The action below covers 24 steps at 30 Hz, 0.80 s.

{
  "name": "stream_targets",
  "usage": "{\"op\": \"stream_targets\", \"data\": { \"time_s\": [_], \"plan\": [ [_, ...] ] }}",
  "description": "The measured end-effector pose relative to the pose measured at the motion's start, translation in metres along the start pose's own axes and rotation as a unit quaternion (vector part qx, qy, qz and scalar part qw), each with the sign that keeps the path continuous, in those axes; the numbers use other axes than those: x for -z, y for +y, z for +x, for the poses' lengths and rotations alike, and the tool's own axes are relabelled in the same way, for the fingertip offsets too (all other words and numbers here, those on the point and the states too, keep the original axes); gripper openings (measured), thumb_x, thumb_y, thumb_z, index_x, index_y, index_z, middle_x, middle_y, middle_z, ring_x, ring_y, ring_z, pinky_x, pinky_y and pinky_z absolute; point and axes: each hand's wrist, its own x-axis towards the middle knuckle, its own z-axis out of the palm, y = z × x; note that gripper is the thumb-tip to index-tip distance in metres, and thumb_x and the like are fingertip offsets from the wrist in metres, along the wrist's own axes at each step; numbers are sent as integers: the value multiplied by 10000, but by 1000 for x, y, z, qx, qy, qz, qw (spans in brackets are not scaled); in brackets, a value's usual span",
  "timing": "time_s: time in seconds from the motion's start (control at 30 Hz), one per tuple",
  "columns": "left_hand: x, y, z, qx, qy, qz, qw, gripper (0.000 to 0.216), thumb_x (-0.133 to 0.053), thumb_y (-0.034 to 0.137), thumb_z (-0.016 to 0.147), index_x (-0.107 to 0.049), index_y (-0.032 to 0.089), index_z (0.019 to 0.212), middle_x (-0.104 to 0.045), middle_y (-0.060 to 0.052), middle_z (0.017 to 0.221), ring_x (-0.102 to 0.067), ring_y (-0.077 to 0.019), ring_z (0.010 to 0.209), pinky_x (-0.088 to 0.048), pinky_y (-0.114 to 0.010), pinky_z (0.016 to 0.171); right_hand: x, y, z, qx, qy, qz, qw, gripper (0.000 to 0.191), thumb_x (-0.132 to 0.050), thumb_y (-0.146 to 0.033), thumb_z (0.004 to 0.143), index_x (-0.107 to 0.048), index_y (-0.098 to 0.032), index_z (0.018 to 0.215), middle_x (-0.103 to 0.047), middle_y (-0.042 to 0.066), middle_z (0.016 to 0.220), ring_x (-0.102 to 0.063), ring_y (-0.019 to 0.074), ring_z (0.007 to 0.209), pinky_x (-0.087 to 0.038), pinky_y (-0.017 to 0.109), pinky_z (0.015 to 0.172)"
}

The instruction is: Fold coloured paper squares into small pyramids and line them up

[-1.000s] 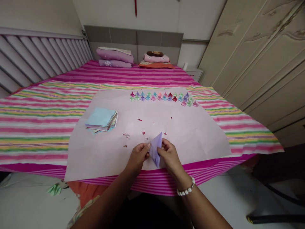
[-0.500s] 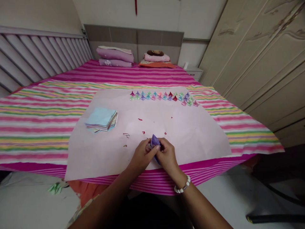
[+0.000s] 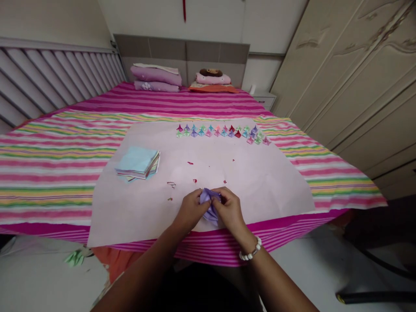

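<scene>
A creased sheet of purple origami paper (image 3: pixel 210 212) is held between both my hands, above the near edge of the pale board. My left hand (image 3: pixel 190 210) pinches its left side, thumb in front. On the other side my right hand (image 3: pixel 230 209), with a white bead bracelet at the wrist, grips the paper between thumb and fingers. The folds bulge out, and the fingers behind the paper are hidden. Left of my hands rests a stack of square paper (image 3: pixel 136 160), light blue on top. Rows of small folded paper pieces (image 3: pixel 214 131) stand along the board's far edge.
The pale board (image 3: pixel 260 182) lies on a bed with a striped cover (image 3: pixel 48 173). Small red scraps (image 3: pixel 190 163) are scattered on it. Folded bedding (image 3: pixel 156 78) sits at the headboard. A wardrobe (image 3: pixel 351 65) stands at right; crumpled green paper (image 3: pixel 74 258) is on the floor.
The purple paper was a narrow folded shape, mostly covered by my fingers. Now it is spread wider, its creased face showing, and my hands are slightly farther apart.
</scene>
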Motion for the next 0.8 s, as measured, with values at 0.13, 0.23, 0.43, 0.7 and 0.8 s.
{"op": "stream_targets", "data": {
  "time_s": [0.13, 0.23, 0.43, 0.7, 0.8],
  "plan": [
    [-1, -5, 6, 17, 24, -32, 999, 151, -607, 150, 650, -688, 168, 775, -695, -11, 736, -626, -186, 721, -481, -300, 703, -2, 0, -4, 75, -23, -47, 996, 300, -519, -65, 744, -728, -240, 870, -671, 43, 840, -633, 202, 799, -497, 324, 719],
    [-4, -7, 8, 33, 49, -42, 997, 189, -590, 123, 636, -697, 168, 786, -716, -18, 759, -650, -193, 755, -490, -309, 742, -5, 3, -7, 142, -21, -94, 985, 338, -477, -44, 787, -699, -234, 956, -655, 59, 895, -631, 201, 849, -515, 333, 763],
    [-12, -9, 9, 40, 104, -19, 994, 204, -599, 89, 609, -689, 169, 774, -702, -14, 754, -635, -184, 736, -475, -305, 748, -9, 13, -8, 195, -10, -148, 970, 331, -444, -27, 824, -650, -211, 1005, -633, 66, 906, -622, 194, 849, -537, 332, 751],
    [-14, -11, 13, 86, 142, -65, 984, 94, -657, 151, 602, -584, 165, 660, -589, 32, 630, -556, -140, 636, -428, -256, 642, -10, 17, -6, 192, 37, -156, 968, 305, -441, -36, 822, -643, -207, 972, -631, 71, 909, -624, 193, 855, -535, 338, 757],
    [-11, -11, 11, 98, 117, -93, 984, 186, -693, 262, 627, -545, 170, 560, -519, 49, 539, -498, -121, 566, -386, -242, 581, -8, 16, -4, 163, 54, -142, 975, 263, -461, -55, 821, -650, -206, 926, -641, 64, 882, -624, 191, 835, -526, 334, 748]
  ]
}}
